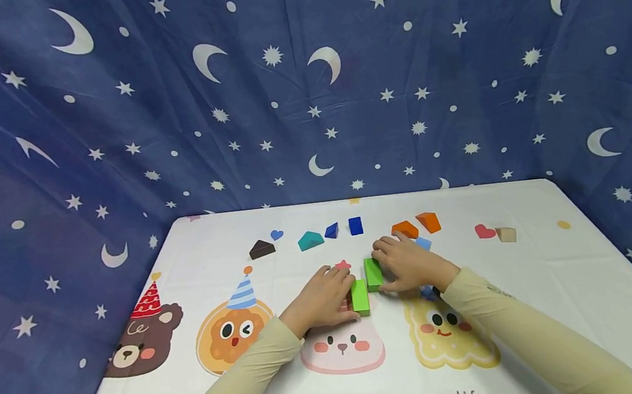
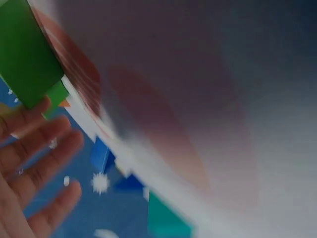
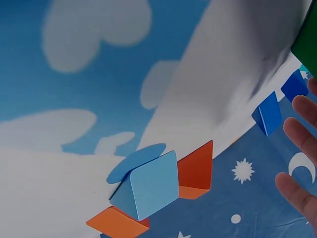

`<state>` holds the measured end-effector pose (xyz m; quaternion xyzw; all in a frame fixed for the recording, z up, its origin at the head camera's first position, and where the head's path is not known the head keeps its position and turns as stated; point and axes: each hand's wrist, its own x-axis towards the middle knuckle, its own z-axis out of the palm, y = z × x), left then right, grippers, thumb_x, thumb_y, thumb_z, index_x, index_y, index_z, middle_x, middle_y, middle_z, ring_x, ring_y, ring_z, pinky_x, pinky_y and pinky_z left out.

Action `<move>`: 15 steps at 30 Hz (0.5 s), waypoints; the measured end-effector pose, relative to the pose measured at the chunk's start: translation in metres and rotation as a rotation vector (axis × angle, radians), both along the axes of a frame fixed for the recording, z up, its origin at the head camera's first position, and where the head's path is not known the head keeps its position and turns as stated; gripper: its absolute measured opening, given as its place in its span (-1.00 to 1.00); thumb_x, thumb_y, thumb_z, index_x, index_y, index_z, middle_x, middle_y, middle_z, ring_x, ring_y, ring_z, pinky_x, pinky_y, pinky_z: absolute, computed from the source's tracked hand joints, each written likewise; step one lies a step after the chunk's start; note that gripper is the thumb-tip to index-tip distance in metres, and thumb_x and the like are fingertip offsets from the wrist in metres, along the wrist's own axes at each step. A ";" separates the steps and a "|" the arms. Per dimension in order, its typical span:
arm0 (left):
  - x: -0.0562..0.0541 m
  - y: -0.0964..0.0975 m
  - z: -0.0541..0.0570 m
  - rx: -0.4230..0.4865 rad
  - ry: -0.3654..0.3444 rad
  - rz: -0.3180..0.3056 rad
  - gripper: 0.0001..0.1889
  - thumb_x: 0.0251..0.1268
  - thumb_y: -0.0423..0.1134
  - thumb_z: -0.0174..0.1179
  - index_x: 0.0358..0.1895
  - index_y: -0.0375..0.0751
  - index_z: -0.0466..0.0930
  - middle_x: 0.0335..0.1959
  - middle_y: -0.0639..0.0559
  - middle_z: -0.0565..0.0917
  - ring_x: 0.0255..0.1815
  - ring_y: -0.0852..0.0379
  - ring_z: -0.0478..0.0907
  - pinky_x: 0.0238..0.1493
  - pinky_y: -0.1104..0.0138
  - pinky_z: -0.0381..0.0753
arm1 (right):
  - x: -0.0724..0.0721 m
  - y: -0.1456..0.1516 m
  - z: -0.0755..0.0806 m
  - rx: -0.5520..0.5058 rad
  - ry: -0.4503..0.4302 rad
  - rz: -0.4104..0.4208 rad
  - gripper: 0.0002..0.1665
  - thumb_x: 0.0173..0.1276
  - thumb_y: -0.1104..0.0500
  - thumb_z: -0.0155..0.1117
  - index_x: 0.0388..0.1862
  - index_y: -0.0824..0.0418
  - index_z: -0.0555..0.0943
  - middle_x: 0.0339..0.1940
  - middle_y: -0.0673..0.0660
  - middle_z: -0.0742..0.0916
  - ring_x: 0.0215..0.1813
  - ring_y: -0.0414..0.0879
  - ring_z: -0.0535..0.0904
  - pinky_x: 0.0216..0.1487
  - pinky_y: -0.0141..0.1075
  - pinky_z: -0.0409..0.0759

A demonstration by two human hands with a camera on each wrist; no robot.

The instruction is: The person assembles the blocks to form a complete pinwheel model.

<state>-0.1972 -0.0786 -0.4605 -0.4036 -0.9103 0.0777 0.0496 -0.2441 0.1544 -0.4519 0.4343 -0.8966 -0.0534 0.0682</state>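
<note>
In the head view, my left hand (image 1: 322, 298) holds a light green rectangular block (image 1: 360, 299) by its ends, thumb at the near end and index finger at the far end. The left wrist view has the index fingertip against that block (image 2: 27, 54), other fingers spread apart. Just right and farther back, a second green block (image 1: 373, 274) is held the same way by my right hand (image 1: 412, 264). The two blocks stand close together. Both thumbs are out of sight in the wrist views. A light blue wedge block (image 3: 151, 186) lies just beyond the right hand.
Behind the hands lie a dark brown block (image 1: 262, 249), a teal block (image 1: 311, 240), blue blocks (image 1: 355, 225) and orange blocks (image 1: 428, 222). A beige block (image 1: 507, 235) sits at the right. The white printed tablecloth (image 1: 569, 299) ends at a starry blue curtain (image 1: 286, 129).
</note>
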 end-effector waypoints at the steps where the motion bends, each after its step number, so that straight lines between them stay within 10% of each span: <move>1: -0.001 0.000 0.000 -0.001 -0.004 -0.004 -0.32 0.09 0.42 0.05 0.04 -0.08 0.42 0.05 0.05 0.54 0.08 0.12 0.50 0.26 0.19 0.39 | -0.002 0.000 0.000 0.004 0.001 -0.002 -0.21 0.07 -0.35 0.24 0.02 0.25 0.51 0.03 0.22 0.61 0.11 0.12 0.50 0.21 0.15 0.39; 15: -0.005 0.005 0.003 -0.052 0.012 0.005 -0.23 0.00 0.48 0.05 0.06 -0.11 0.45 0.09 0.02 0.53 0.12 0.10 0.48 0.24 0.17 0.39 | -0.013 0.002 0.000 0.014 -0.001 -0.026 -0.21 0.05 -0.34 0.28 0.05 0.23 0.54 0.00 0.21 0.61 0.05 0.09 0.52 0.13 0.04 0.44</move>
